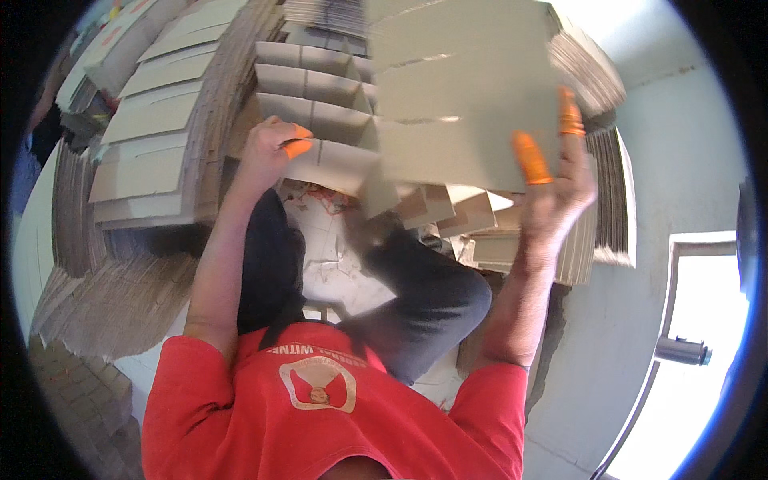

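Note:
My right hand [560, 180], with orange rubber caps on two fingertips, holds up a flat grey cardboard sheet [464, 88] with slits cut in it. It hangs above and right of a partly built cardboard grid divider [316, 112]. My left hand [272, 148], also with orange finger caps, grips the near left edge of that divider. I sit in a red shirt and dark trousers, knees below the divider.
Tall stacks of flat cardboard pieces [152, 136] stand at my left and behind. More stacked sheets [612, 208] lean at the right against a pale wall [680, 144]. A white floor [320, 240] shows between my legs. A bright doorway [704, 336] is at the lower right.

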The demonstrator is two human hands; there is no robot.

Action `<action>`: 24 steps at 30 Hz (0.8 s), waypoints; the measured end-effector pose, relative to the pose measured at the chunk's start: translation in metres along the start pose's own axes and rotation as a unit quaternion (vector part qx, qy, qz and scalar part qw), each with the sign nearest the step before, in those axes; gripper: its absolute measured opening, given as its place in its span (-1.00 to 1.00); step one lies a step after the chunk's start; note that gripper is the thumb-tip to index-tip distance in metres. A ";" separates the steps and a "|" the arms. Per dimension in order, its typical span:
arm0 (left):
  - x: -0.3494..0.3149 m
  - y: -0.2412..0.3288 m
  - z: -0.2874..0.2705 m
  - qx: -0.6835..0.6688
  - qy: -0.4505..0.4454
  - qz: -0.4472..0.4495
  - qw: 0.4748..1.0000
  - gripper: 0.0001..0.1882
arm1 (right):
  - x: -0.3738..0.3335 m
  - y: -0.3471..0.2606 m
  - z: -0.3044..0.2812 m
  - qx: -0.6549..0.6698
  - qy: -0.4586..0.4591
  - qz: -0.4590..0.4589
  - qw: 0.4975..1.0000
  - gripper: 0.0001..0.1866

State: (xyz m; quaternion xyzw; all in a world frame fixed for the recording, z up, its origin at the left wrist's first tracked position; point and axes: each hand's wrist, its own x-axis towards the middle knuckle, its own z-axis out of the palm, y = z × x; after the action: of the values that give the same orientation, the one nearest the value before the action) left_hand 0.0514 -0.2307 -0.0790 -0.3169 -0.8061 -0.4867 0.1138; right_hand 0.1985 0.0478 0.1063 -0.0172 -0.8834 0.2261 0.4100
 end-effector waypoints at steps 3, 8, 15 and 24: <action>-0.002 -0.004 0.001 0.011 -0.004 0.012 1.000 -0.84 | -0.003 -0.021 0.038 0.059 -0.069 -0.034 0.995 -0.30; -0.002 -0.009 0.001 0.024 0.002 0.047 0.999 -0.87 | -0.002 -0.036 0.070 0.062 -0.118 0.004 0.991 -0.30; -0.002 -0.006 -0.002 0.038 0.004 0.038 0.999 -0.89 | 0.004 -0.035 0.077 0.074 -0.135 0.016 0.988 -0.31; 0.001 -0.007 0.002 0.051 -0.008 0.021 0.998 -0.87 | -0.009 -0.047 0.092 0.053 -0.149 0.000 0.987 -0.32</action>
State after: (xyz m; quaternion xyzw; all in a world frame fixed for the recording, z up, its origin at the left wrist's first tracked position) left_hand 0.0462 -0.2311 -0.0844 -0.3312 -0.8240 -0.4400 0.1330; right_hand 0.1441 -0.0315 0.0679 0.0384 -0.9215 0.2729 0.2736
